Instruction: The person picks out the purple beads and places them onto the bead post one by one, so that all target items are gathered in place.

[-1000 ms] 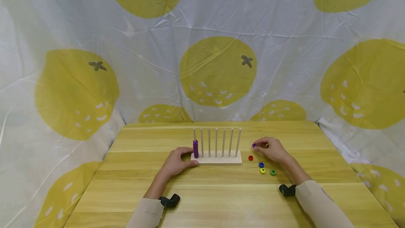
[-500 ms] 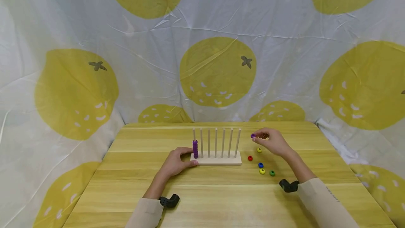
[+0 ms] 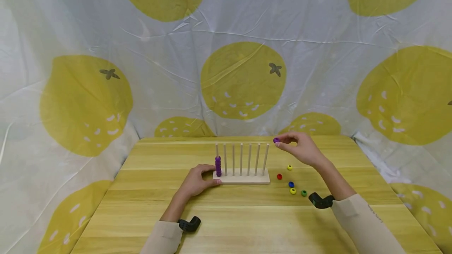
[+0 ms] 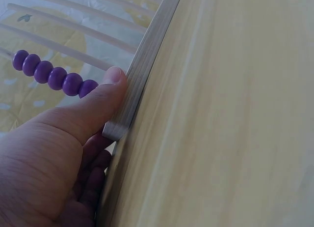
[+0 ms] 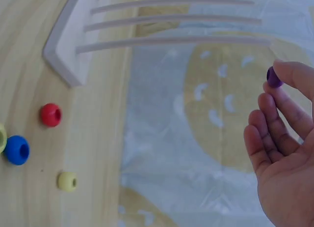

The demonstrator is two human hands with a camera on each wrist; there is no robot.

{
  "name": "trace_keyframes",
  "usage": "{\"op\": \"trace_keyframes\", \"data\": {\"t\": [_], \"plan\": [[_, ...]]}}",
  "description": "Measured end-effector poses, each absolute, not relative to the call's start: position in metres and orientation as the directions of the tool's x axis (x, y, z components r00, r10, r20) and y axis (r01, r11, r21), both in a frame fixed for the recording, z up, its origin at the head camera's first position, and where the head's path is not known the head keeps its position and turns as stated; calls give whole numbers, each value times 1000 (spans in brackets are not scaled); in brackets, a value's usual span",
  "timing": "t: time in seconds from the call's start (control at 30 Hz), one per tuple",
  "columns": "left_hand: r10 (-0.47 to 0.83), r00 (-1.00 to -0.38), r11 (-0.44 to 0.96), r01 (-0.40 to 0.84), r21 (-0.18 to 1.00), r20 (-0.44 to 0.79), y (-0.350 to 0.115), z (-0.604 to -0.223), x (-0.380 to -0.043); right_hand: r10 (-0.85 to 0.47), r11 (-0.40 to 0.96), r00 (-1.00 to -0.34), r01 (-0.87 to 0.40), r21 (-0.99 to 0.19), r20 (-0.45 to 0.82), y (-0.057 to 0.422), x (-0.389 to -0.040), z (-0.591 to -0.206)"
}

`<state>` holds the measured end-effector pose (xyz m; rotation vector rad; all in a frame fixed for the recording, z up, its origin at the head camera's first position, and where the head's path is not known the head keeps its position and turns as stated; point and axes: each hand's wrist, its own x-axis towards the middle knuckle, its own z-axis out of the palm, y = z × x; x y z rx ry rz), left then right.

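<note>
My right hand (image 3: 301, 149) pinches a purple bead (image 5: 274, 77) between thumb and index finger, raised over the table near the top of the rightmost peg. The left hand (image 3: 196, 180) grips the left end of a wooden peg rack (image 3: 243, 179), its thumb on the front edge. Several upright pegs stand in a row on the rack's base. A stack of purple beads (image 4: 50, 74) fills much of the leftmost peg; the other pegs are bare.
Loose beads lie right of the rack: a red bead (image 3: 279, 176), a blue bead (image 3: 291, 184), a green bead (image 3: 304, 193), a front yellow bead (image 3: 292, 191) and a back yellow bead (image 3: 289, 167). A lemon-print cloth (image 3: 243, 81) hangs behind the wooden table (image 3: 247, 222).
The right hand has lifted the purple bead up and leftward toward the peg tops, uncovering the back yellow bead. The left hand and the rack have stayed in place.
</note>
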<state>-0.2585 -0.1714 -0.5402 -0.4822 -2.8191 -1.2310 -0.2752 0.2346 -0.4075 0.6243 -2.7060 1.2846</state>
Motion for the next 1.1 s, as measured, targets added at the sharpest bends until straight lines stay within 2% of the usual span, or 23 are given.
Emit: {"op": "trace_keyframes", "data": {"t": [0.53, 1.1], "plan": [[273, -950, 629, 295, 719, 152, -169, -540, -258, -377, 532, -873, -477, -699, 309, 203, -270, -375], [272, -951, 627, 290, 723, 146, -172, -538, -257, -484, 493, -813, -560, -666, 325, 143, -277, -370]]}}
